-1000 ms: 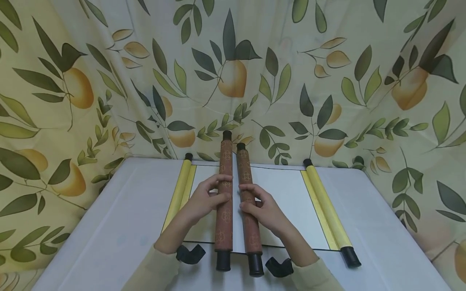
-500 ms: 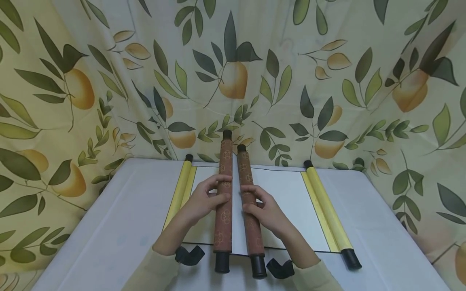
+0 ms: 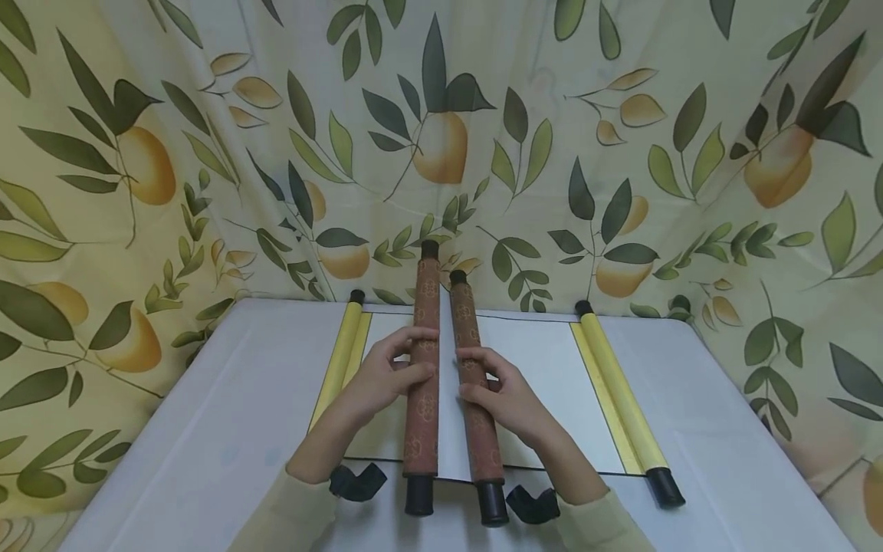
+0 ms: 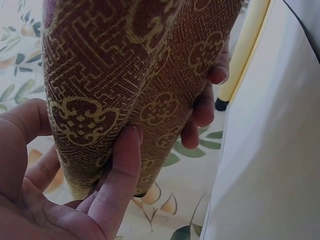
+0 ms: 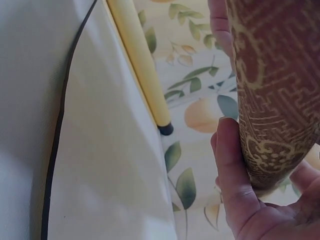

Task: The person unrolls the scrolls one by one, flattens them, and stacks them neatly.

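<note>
Two brown patterned scroll rolls with black end caps are held side by side above a white scroll sheet [image 3: 545, 360] spread on the table. My left hand [image 3: 386, 377] grips the left roll [image 3: 422, 383], [image 4: 150, 75] with fingers curled round it. Around the right roll [image 3: 476, 391], [image 5: 275, 90] curl the fingers of my right hand [image 3: 500, 397]. The sheet ends in a yellow roller on the left [image 3: 345, 349] and another on the right [image 3: 617, 399], [image 5: 140, 60], each black-capped.
The white table [image 3: 221, 429] stands against a draped cloth [image 3: 138, 153] printed with leaves and oranges, which closes in the back and both sides. Black wrist-camera mounts [image 3: 355, 481] sit at my cuffs near the table's front edge.
Both brown rolls have shifted slightly; the gap between them has narrowed a little at the near end. My hands keep the same grip.
</note>
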Motion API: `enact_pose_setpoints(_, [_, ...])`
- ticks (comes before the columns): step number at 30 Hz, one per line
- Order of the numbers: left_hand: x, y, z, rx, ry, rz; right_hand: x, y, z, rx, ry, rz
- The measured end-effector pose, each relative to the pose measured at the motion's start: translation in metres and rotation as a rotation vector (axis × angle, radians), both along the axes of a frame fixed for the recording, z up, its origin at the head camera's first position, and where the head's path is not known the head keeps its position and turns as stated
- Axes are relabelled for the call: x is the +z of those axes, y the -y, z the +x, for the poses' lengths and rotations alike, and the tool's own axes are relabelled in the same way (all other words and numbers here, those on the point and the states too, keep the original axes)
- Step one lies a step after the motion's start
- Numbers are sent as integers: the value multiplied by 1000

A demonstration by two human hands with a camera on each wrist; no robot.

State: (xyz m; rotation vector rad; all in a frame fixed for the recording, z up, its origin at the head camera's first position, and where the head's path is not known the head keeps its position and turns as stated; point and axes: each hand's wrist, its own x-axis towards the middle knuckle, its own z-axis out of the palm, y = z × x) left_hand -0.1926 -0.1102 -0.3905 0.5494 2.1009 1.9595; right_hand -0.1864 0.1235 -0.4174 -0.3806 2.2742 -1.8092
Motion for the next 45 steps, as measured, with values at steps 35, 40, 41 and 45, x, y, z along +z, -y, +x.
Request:
enact_pose_setpoints(35, [13, 9, 3, 8, -41, 31, 1, 2, -3, -16, -8, 9])
enact_pose_setpoints(40, [13, 11, 6, 9, -30, 28, 0, 2, -1, -8, 16, 11])
enact_pose_setpoints(41, [13, 11, 5, 10, -34, 24, 0, 2, -1, -12, 12, 10])
enact_pose_setpoints(45, [14, 13, 5, 21, -51, 18, -1, 2, -2, -22, 4, 6])
